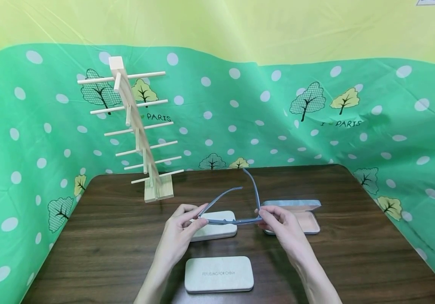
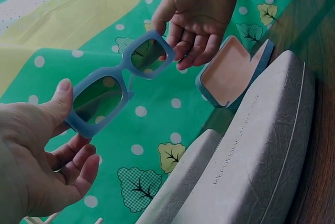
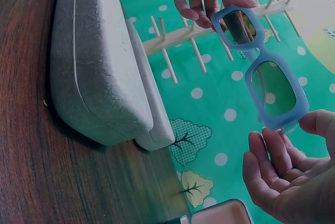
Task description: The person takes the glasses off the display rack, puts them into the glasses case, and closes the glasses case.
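Blue-framed sunglasses (image 1: 232, 221) with dark lenses are held up over the table, arms unfolded and pointing away from me. My left hand (image 1: 179, 232) pinches the frame's left corner between thumb and fingers. At the opposite corner, my right hand (image 1: 283, 226) pinches the frame near the hinge. Both lenses (image 2: 99, 99) face the wrist cameras. Behind the right hand lies an opened blue glasses case (image 1: 308, 221) with a pinkish lining, partly hidden by that hand. A closed pale case (image 1: 217, 230) sits behind the sunglasses, partly covered by the left hand.
Another closed pale case (image 1: 219, 274), with printed lettering, lies nearest me on the dark wooden table (image 1: 99, 245). A wooden rack (image 1: 137, 126) with several pegs stands at the back left. Green and yellow patterned cloth (image 1: 232, 93) hangs behind the table.
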